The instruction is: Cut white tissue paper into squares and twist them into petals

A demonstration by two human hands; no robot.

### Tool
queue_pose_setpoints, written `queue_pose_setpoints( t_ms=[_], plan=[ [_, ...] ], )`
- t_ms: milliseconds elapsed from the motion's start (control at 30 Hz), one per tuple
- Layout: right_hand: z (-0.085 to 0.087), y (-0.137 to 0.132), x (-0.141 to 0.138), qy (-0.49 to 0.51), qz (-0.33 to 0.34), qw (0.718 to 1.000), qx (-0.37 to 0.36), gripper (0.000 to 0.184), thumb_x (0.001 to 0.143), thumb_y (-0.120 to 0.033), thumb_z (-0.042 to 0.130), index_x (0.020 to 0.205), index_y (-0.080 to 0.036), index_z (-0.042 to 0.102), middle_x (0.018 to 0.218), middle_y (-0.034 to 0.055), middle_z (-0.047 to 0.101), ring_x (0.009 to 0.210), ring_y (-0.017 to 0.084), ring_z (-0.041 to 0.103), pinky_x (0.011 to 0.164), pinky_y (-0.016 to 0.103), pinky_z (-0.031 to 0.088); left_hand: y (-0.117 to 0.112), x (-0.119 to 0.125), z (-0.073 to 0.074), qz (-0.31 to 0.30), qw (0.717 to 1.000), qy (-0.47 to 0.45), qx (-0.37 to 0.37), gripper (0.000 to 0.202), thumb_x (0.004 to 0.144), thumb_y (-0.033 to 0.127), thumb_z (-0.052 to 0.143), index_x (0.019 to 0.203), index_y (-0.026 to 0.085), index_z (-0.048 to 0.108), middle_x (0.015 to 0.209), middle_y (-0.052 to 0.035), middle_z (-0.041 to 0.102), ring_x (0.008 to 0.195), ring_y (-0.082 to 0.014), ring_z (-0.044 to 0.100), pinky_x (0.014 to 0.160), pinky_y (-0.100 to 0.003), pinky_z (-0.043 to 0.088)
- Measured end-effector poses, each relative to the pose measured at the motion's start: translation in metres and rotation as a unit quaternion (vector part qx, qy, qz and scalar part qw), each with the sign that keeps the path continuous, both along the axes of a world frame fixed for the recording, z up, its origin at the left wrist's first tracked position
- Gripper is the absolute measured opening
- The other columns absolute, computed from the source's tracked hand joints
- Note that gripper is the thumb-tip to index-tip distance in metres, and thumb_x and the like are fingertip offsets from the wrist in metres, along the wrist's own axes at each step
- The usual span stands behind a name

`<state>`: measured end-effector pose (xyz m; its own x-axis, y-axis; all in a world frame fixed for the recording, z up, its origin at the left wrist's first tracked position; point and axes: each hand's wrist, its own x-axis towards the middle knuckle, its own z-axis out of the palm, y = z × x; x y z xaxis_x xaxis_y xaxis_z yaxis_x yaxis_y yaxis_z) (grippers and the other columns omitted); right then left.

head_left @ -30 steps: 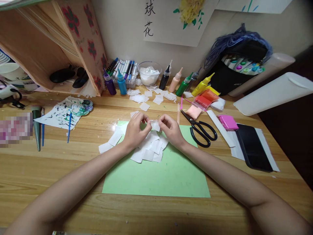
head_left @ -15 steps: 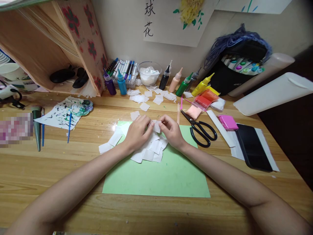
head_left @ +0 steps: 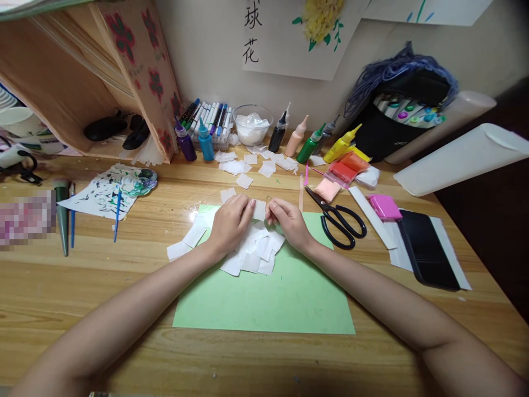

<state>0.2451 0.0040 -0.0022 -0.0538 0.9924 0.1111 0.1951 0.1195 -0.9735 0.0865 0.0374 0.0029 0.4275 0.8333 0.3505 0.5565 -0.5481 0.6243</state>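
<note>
My left hand [head_left: 232,221] and my right hand [head_left: 287,220] meet over the far edge of a green paper sheet [head_left: 281,292] on the wooden desk. Between their fingertips they pinch one small white paper square [head_left: 259,210], held low over the desk. Under and around both hands lies a heap of several white paper squares [head_left: 252,251]. Both hands have their fingers curled.
Black scissors [head_left: 339,216] lie right of my right hand. More white squares [head_left: 248,165], paint bottles [head_left: 306,142], markers [head_left: 210,117] and a glass bowl [head_left: 252,124] line the back. A painted paper with brushes [head_left: 111,193] lies left; a black tray [head_left: 427,248] and pink block [head_left: 384,207] right.
The hands came closer together and sank toward the heap. The white square, first held up between them, now sits lower and flatter between the fingertips.
</note>
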Motion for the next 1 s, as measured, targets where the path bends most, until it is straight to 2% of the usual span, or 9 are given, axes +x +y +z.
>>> queue_pose_setpoints(
  t_ms=[200, 367, 500, 567, 633, 800, 900, 1000],
  plan=[
    [0.0041, -0.0017, -0.0028, -0.018, 0.021, 1.000, -0.009, 0.032, 0.082, -0.046, 0.057, 0.068, -0.017, 0.054, 0.061, -0.0031, 0.047, 0.056, 0.010, 0.041, 0.054, 0.024, 0.032, -0.0018, 0.0001, 0.0000, -0.020, 0.999, -0.001, 0.030, 0.029, 0.093, 0.030, 0.038, 0.068, 0.019, 0.043, 0.065, 0.0000, 0.048, 0.062, -0.0129, 0.044, 0.058, -0.026, 0.033],
    [0.0027, -0.0020, -0.0011, -0.025, 0.024, 0.999, 0.005, 0.038, 0.088, -0.048, 0.045, 0.069, -0.018, 0.057, 0.059, -0.0024, 0.048, 0.057, 0.011, 0.044, 0.057, 0.025, 0.034, -0.0015, -0.0005, 0.0001, -0.015, 1.000, -0.002, 0.027, 0.030, 0.094, 0.032, 0.037, 0.069, 0.018, 0.047, 0.065, -0.0007, 0.050, 0.063, -0.0131, 0.045, 0.060, -0.027, 0.035],
    [0.0003, -0.0017, 0.0000, -0.042, 0.037, 0.998, 0.005, 0.040, 0.079, -0.055, 0.055, 0.064, -0.018, 0.050, 0.058, -0.0041, 0.041, 0.055, 0.010, 0.038, 0.052, 0.024, 0.030, -0.0019, -0.0007, 0.0005, -0.020, 0.999, -0.018, 0.017, 0.030, 0.091, 0.034, 0.043, 0.066, 0.018, 0.048, 0.064, 0.0002, 0.050, 0.061, -0.0124, 0.044, 0.058, -0.026, 0.033],
    [0.0010, -0.0023, -0.0011, -0.069, 0.032, 0.997, 0.012, 0.039, 0.076, -0.052, 0.061, 0.062, -0.018, 0.045, 0.058, -0.0052, 0.037, 0.054, 0.009, 0.034, 0.051, 0.024, 0.027, -0.0022, -0.0006, 0.0006, -0.022, 0.999, -0.027, 0.013, 0.029, 0.090, 0.034, 0.046, 0.066, 0.018, 0.047, 0.063, 0.0005, 0.050, 0.061, -0.0121, 0.044, 0.057, -0.026, 0.033],
    [0.0025, -0.0031, -0.0027, -0.083, 0.030, 0.996, 0.018, 0.037, 0.078, -0.047, 0.060, 0.062, -0.018, 0.044, 0.058, -0.0053, 0.036, 0.054, 0.009, 0.033, 0.051, 0.024, 0.027, -0.0023, -0.0004, 0.0008, -0.020, 0.999, -0.031, 0.009, 0.028, 0.090, 0.032, 0.047, 0.066, 0.018, 0.046, 0.063, 0.0006, 0.050, 0.061, -0.0119, 0.044, 0.057, -0.026, 0.033],
    [0.0027, -0.0024, -0.0032, -0.041, 0.028, 0.999, 0.010, 0.033, 0.088, -0.041, 0.048, 0.064, -0.018, 0.049, 0.060, -0.0027, 0.046, 0.057, 0.011, 0.042, 0.055, 0.025, 0.032, -0.0007, -0.0001, 0.0017, 0.000, 0.998, -0.052, -0.031, 0.030, 0.091, 0.034, 0.044, 0.065, 0.018, 0.047, 0.062, 0.0011, 0.050, 0.060, -0.0116, 0.044, 0.057, -0.026, 0.033],
    [0.0003, -0.0009, -0.0016, -0.017, -0.007, 1.000, 0.003, 0.035, 0.089, -0.042, 0.048, 0.064, -0.018, 0.050, 0.060, -0.0020, 0.050, 0.057, 0.011, 0.045, 0.058, 0.025, 0.034, 0.0016, -0.0005, 0.0018, 0.018, 0.993, -0.094, -0.068, 0.030, 0.091, 0.035, 0.046, 0.065, 0.018, 0.046, 0.061, 0.0021, 0.048, 0.058, -0.0107, 0.042, 0.056, -0.026, 0.033],
    [0.0004, -0.0008, -0.0009, -0.005, -0.008, 1.000, 0.007, 0.035, 0.089, -0.043, 0.048, 0.064, -0.018, 0.051, 0.059, -0.0019, 0.051, 0.058, 0.012, 0.047, 0.060, 0.026, 0.036, 0.0045, -0.0009, 0.0013, 0.035, 0.983, -0.145, -0.102, 0.032, 0.090, 0.036, 0.047, 0.064, 0.019, 0.043, 0.059, 0.0028, 0.045, 0.057, -0.0104, 0.041, 0.056, -0.025, 0.032]
  ],
)
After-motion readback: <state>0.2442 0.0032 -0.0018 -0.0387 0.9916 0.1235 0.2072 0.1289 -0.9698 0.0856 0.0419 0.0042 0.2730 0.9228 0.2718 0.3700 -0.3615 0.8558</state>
